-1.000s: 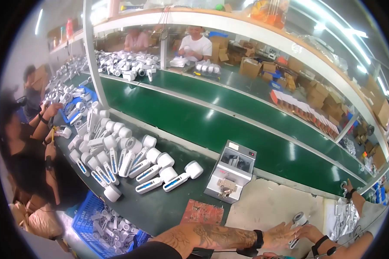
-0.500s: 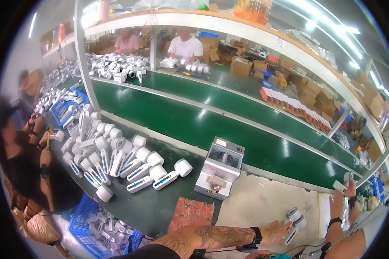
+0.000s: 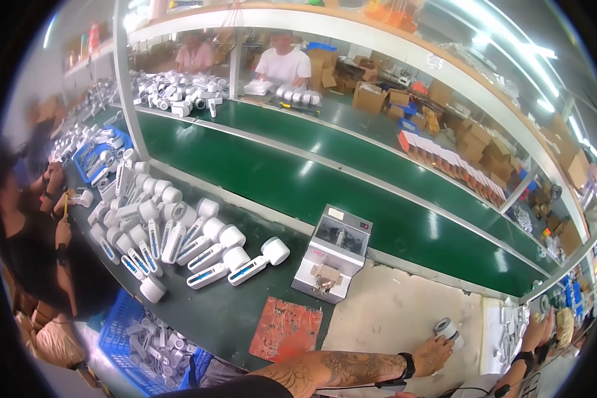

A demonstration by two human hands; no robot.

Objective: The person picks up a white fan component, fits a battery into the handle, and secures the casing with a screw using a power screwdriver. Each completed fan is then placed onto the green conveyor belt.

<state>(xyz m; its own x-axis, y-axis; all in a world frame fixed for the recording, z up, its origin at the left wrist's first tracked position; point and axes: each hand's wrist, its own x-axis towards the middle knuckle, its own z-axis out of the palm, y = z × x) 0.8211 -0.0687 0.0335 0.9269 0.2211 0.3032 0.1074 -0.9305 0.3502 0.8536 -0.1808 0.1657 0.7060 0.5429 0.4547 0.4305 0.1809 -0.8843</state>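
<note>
Your left hand is resting against the white device, which is sitting on the pale board to the right of the grey machine. The device is lying just ahead of your knuckles and a little to the right: its round end is facing up and to the left, showing past your fingers, while its side is showing beyond your fingertips. The visible barrel is running from upper left to lower right, slanting across the line of your forearm. Any handle is hiding beneath your palm, so the long axis of the whole piece is staying uncertain. Your fingers are curving over the near side of the device, lying close to each other and touching it; whether they are clamping it or only resting there, I cannot tell, since the underside is not showing.

Your left hand is clearly being the nearer of your 2, because your right hand is not appearing in view. Farther right, well apart from the device, 1 co-worker's hand is hovering near the pile of silvery parts. The red mat is lying to the left, beyond your wrist.
</note>
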